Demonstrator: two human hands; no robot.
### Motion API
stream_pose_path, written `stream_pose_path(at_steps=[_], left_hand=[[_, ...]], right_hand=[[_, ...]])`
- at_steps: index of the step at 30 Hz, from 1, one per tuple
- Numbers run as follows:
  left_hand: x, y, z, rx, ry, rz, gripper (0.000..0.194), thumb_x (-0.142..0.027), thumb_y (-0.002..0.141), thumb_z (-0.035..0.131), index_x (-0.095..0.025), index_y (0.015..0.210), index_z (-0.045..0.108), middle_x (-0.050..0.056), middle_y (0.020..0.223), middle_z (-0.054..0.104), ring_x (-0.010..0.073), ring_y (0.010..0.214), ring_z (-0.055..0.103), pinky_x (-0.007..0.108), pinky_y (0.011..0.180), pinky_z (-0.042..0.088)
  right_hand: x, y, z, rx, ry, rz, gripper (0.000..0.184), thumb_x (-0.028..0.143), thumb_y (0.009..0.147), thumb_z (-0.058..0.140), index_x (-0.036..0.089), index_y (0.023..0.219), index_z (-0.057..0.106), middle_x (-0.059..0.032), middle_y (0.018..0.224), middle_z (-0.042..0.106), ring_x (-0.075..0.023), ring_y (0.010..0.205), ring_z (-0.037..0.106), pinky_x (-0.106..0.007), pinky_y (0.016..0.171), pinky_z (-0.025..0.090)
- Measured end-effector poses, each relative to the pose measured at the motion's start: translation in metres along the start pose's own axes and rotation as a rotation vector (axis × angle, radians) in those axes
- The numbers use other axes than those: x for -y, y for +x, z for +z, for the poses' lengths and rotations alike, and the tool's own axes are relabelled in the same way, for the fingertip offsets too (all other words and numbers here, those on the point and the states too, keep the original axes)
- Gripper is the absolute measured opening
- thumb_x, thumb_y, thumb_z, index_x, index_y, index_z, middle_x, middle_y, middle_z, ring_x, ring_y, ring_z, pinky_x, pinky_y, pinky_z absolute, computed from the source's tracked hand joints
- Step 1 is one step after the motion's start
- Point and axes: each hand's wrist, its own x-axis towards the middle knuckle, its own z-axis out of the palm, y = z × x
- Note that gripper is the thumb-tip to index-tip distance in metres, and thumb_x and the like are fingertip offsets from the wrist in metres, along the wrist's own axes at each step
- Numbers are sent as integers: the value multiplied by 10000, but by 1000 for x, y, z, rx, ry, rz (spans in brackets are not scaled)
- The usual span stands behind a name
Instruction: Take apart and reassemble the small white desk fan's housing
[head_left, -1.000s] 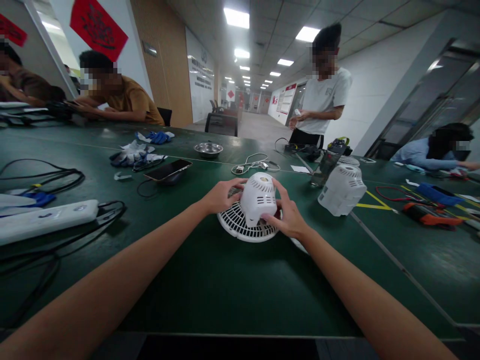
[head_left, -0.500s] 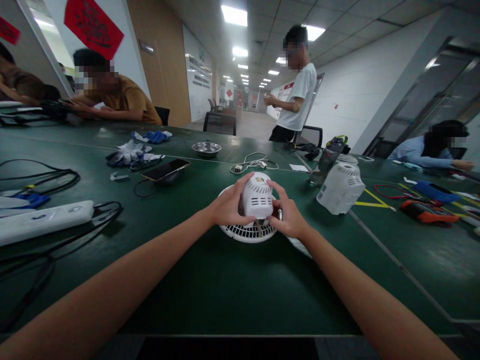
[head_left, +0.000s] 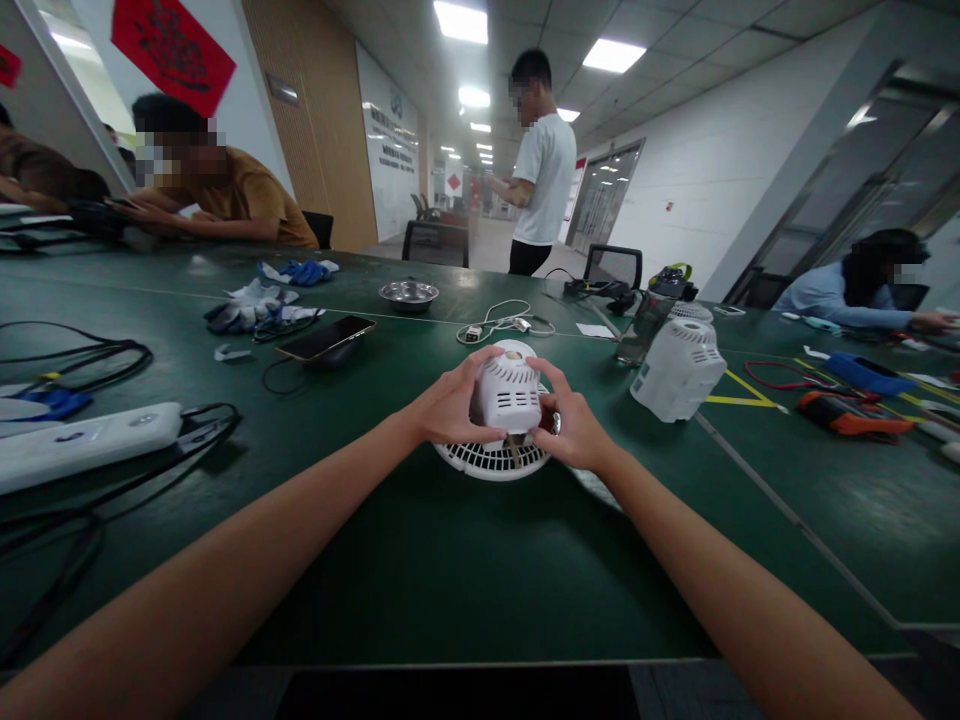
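Note:
Between my two hands is a white vented fan motor housing (head_left: 510, 395), with slots on its side and a hole in its top. My left hand (head_left: 459, 402) grips its left side, thumb along the lower edge. On the other side, my right hand (head_left: 570, 420) holds it with the index finger near the top and the other fingers curled below. Underneath lies a round white fan grille (head_left: 491, 462), face down on the green table (head_left: 450, 570). A brownish part shows in the gap between housing and grille; its kind is unclear.
Right of my hands stands another white vented housing (head_left: 679, 370), near a dark bottle (head_left: 645, 325). Beyond lie a white USB cable (head_left: 499, 325) and a metal bowl (head_left: 409, 294). A phone (head_left: 328, 338), gloves (head_left: 255, 305) and a power strip (head_left: 90, 440) are leftward; a multimeter (head_left: 851, 415) is rightward.
Both hands keep their grip on the housing, which has hardly moved over the grille. The standing person in white has shifted left in view. My view has turned slightly.

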Motion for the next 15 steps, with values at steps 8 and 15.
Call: stream_pose_path(at_steps=[8, 15], left_hand=[[15, -2, -2, 57, -9, 55, 1313, -622, 591, 855, -261, 1576, 66, 232, 1600, 290, 467, 1372, 437, 609, 1134, 368], [22, -5, 0, -8, -51, 22, 1271, -652, 635, 818, -254, 1597, 90, 219, 1580, 360, 451, 1383, 440, 599, 1142, 358]], right_hand=[[1, 1, 4, -32, -45, 11, 985, 477, 789, 733, 294, 1570, 161, -28, 893, 690, -215, 655, 624, -419, 686, 545], [-2, 2, 7, -104, -233, 3, 1053, 533, 749, 772, 304, 1582, 169, -81, 1024, 673, -288, 805, 662, -517, 812, 545]])
